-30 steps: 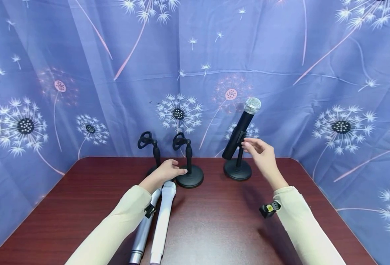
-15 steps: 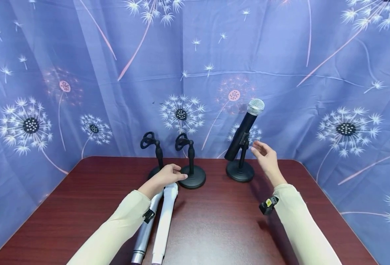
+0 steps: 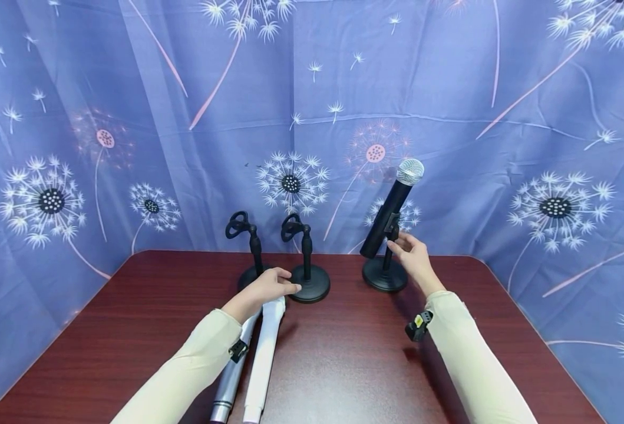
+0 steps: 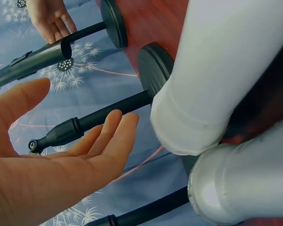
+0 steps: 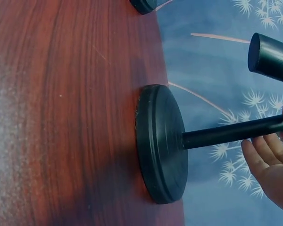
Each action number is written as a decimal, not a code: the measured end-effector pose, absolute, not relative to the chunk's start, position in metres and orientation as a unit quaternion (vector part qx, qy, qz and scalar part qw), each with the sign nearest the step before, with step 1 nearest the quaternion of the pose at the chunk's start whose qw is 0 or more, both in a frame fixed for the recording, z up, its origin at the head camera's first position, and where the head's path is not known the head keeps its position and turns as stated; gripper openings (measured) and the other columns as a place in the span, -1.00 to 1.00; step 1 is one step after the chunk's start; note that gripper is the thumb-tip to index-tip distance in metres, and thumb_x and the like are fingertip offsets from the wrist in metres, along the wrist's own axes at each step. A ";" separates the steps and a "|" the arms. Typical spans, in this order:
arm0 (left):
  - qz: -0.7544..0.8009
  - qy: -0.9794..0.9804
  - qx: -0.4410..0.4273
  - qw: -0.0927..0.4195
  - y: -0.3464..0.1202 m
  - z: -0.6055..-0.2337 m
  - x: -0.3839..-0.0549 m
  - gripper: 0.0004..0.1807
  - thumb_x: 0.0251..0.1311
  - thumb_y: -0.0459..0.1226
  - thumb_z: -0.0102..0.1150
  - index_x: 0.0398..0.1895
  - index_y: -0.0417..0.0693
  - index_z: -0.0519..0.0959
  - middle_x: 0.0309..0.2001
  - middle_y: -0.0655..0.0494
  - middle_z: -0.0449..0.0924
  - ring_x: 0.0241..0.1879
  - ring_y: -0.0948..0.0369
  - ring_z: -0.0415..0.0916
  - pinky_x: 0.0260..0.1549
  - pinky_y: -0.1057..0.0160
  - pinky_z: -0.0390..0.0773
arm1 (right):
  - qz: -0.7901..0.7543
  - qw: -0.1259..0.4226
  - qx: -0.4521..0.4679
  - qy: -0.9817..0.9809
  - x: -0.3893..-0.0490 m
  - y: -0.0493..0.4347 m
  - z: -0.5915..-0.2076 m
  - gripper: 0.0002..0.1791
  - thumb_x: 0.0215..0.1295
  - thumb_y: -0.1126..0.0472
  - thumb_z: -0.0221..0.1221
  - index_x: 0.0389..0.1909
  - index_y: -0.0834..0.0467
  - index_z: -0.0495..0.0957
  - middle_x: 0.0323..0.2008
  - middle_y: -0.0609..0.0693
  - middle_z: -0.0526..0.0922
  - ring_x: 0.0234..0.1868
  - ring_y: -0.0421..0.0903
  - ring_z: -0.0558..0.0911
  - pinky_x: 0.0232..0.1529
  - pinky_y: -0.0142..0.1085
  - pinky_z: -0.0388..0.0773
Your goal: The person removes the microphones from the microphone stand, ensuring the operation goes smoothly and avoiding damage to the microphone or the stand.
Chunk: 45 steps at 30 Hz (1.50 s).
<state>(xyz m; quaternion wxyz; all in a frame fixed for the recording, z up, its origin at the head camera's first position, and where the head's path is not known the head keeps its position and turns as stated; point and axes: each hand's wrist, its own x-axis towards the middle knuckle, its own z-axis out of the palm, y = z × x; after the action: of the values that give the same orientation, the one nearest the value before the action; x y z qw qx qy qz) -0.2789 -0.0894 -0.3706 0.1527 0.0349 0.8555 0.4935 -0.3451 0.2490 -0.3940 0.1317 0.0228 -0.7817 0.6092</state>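
Observation:
A black microphone [image 3: 386,218] with a silver mesh head sits tilted in the clip of the right-hand microphone stand [image 3: 385,275]. My right hand [image 3: 413,259] holds that stand's upright just below the clip, thumb on the near side; the right wrist view shows fingers [image 5: 257,157] about the pole [image 5: 231,133]. My left hand [image 3: 266,285] hovers with relaxed fingers in front of the middle stand [image 3: 312,284], holding nothing. Under the left wrist lie a white microphone [image 3: 263,359] and a silver microphone [image 3: 232,377], side by side, partly covered by hand and sleeve.
Another black stand [image 3: 256,250], its clip holding nothing, stands left of the middle one, its base partly hidden by the left hand. All stand near the back edge of the dark red wooden table [image 3: 105,341]. A blue dandelion-print curtain [image 3: 195,147] hangs behind.
My right hand first drew back from the stand near the clip, then came in lower and took hold of its upright. The left hand has sunk slightly. The view shifted a little.

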 end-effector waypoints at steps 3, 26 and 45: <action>0.496 0.853 0.033 0.159 -0.089 -0.372 -0.277 -0.41 0.25 -0.22 0.20 0.27 -0.36 0.33 -0.03 -0.14 0.55 0.05 -0.02 0.49 0.11 -0.03 0.42 | 0.613 0.127 0.021 -0.780 -0.346 0.247 -0.395 -0.46 0.38 0.27 0.12 0.30 0.42 0.28 0.17 0.42 0.44 -0.03 -0.24 0.56 -0.05 -0.45 0.52; 0.492 0.854 0.041 0.162 -0.087 -0.374 -0.273 -0.43 0.24 -0.21 0.22 0.25 -0.31 0.36 -0.05 -0.09 0.53 0.00 0.02 0.49 0.08 -0.04 0.43 | 0.593 0.170 -0.020 -0.787 -0.354 0.246 -0.407 -0.57 0.29 0.35 0.20 0.13 0.48 0.45 0.03 0.43 0.54 -0.34 -0.44 0.54 -0.25 -0.54 0.54; 0.504 0.846 0.038 0.170 -0.087 -0.369 -0.275 -0.43 0.26 -0.20 0.20 0.27 -0.29 0.35 -0.01 -0.09 0.54 0.11 -0.09 0.44 0.11 -0.08 0.40 | 0.621 0.166 0.005 -0.766 -0.348 0.229 -0.406 -0.64 0.22 0.43 0.24 -0.01 0.54 0.50 -0.20 0.27 0.65 -0.40 -0.41 0.58 -0.18 -0.33 0.62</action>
<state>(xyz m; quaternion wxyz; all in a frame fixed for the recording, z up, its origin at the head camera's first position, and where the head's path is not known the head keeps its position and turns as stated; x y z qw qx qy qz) -0.2753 -0.0870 -0.3688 0.1704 0.0382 0.8461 0.5037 -0.3483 0.2285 -0.4062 0.1659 0.0047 -0.7662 0.6208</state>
